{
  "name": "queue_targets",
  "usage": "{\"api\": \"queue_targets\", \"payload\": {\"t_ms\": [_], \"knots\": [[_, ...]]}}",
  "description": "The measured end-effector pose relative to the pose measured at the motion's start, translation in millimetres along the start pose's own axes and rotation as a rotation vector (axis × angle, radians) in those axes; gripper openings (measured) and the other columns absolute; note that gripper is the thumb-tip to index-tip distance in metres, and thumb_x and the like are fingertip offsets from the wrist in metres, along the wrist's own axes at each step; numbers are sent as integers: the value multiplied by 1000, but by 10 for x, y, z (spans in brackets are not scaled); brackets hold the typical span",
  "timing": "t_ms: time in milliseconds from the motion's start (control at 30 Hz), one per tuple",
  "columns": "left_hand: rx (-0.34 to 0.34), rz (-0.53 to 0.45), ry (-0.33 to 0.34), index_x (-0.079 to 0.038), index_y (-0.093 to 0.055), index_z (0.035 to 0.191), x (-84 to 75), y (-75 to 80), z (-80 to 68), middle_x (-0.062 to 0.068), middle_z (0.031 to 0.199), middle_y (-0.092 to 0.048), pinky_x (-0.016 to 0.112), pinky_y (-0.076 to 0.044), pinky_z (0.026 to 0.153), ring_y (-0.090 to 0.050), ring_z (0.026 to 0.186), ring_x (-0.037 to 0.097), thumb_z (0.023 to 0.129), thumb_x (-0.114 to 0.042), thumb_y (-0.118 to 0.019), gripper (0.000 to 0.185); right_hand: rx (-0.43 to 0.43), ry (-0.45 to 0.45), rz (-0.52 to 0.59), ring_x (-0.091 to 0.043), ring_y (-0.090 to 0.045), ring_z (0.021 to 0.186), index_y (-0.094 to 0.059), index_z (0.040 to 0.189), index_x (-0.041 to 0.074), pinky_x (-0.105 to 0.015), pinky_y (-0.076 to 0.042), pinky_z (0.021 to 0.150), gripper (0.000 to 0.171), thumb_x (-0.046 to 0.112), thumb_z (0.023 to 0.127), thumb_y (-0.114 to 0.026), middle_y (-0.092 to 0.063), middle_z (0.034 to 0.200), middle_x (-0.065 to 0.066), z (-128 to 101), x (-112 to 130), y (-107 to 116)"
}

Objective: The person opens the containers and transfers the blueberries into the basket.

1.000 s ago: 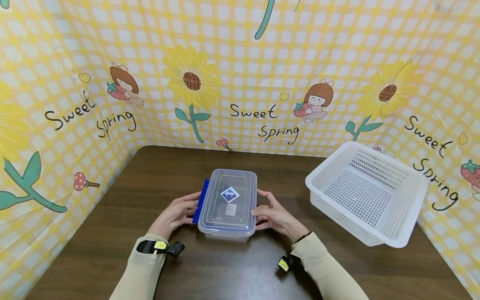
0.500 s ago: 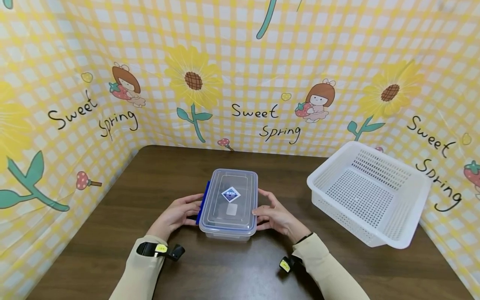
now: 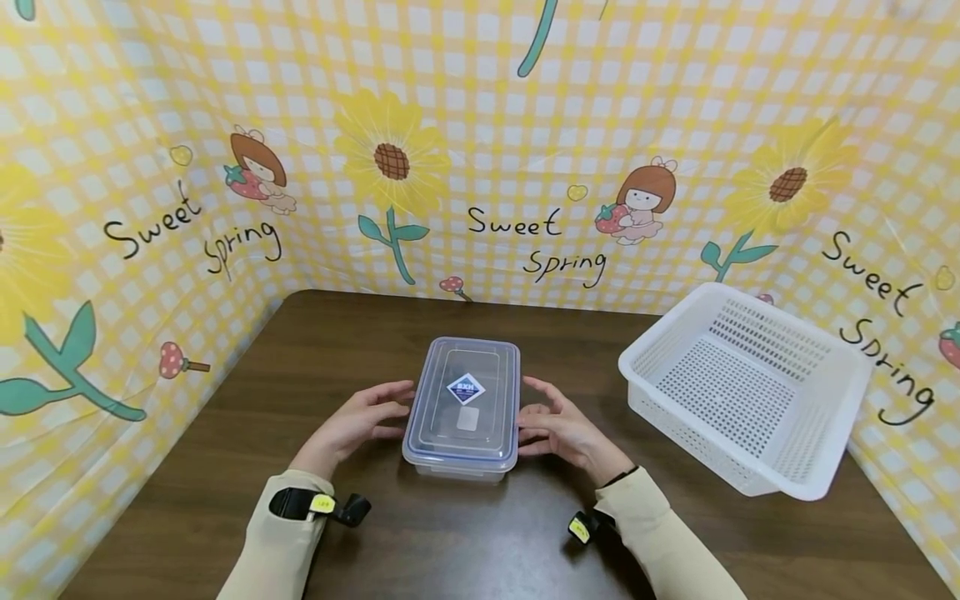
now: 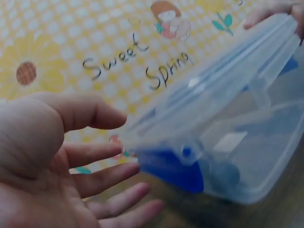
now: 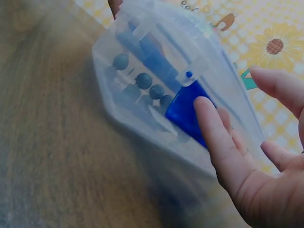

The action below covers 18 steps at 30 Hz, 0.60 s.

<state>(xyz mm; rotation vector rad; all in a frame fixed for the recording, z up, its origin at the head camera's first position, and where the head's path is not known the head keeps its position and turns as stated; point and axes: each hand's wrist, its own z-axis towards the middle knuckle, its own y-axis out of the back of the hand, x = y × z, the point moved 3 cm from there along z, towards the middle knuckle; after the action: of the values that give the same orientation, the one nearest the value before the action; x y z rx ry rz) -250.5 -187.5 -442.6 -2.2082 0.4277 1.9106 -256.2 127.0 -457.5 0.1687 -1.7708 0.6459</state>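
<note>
A clear plastic food container (image 3: pixel 464 417) with a lidded top and a blue-edged seal lies on the table. My left hand (image 3: pixel 363 427) is beside its left side, fingers extended; in the left wrist view the fingertips are near a blue side latch (image 4: pixel 173 172), which hangs down along the wall. On the other side my right hand (image 3: pixel 558 429) has its fingers at the box's edge. One finger touches another blue latch (image 5: pixel 187 111) in the right wrist view. Several dark round shapes (image 5: pixel 143 80) show through the wall; their kind is unclear.
A white perforated plastic basket (image 3: pixel 742 400) stands at the right of the dark wooden table (image 3: pixel 352 325). A yellow checked cloth (image 3: pixel 517 150) with flowers and lettering hangs around the back and sides.
The blue left latch stuck out sideways from the container earlier; now it is folded down out of the head view. My left fingers have come slightly away from the box.
</note>
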Motion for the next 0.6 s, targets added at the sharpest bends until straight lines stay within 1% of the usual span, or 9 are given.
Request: {"api": "queue_targets", "payload": {"t_ms": [100,167,267,433,500,600], "knots": [[-13,11,-33,11,-32,149,-73,-58,-21,33,147,-38,39,-54,93,-61,113,24,96,-6,-59,62,-4,20,8,-20,-67,80,-14,157,7,-45,-60,73,82,-10,90,-57,-58,99,-8,-20,42,-14],[-25,12,-49,11,-31,149,-108,-88,-32,34,146,-39,33,-54,90,-61,111,23,94,-4,-62,64,-4,32,7,-20,-67,81,-14,157,5,-45,-60,73,83,-12,89,-58,-57,101,-9,-28,64,-26],[-40,48,-76,13,-32,148,-137,-119,-43,34,144,-40,28,-55,86,-60,113,25,92,-2,-65,67,-12,40,-2,-19,-67,83,-15,157,3,-42,-60,72,84,-14,87,-58,-55,103,-9,-32,73,-42],[-90,111,-95,12,-38,146,-134,-137,-42,32,142,-45,32,-54,90,-57,118,37,87,2,-69,67,-14,47,-57,-19,-67,80,-20,155,-2,-36,-60,71,81,-16,85,-59,-51,108,-12,-39,63,-63],[-102,117,-96,11,-39,146,-130,-142,-42,31,142,-47,34,-53,92,-57,118,39,87,2,-70,67,-14,55,-79,-19,-67,78,-21,155,-4,-34,-60,72,82,-16,85,-61,-50,109,-14,-42,62,-68],[-108,110,-98,11,-40,145,-129,-151,-42,31,141,-47,35,-53,92,-57,118,40,86,3,-71,67,-16,71,-97,-18,-67,77,-22,154,-6,-33,-60,72,82,-17,84,-61,-49,108,-14,-44,64,-72]]}}
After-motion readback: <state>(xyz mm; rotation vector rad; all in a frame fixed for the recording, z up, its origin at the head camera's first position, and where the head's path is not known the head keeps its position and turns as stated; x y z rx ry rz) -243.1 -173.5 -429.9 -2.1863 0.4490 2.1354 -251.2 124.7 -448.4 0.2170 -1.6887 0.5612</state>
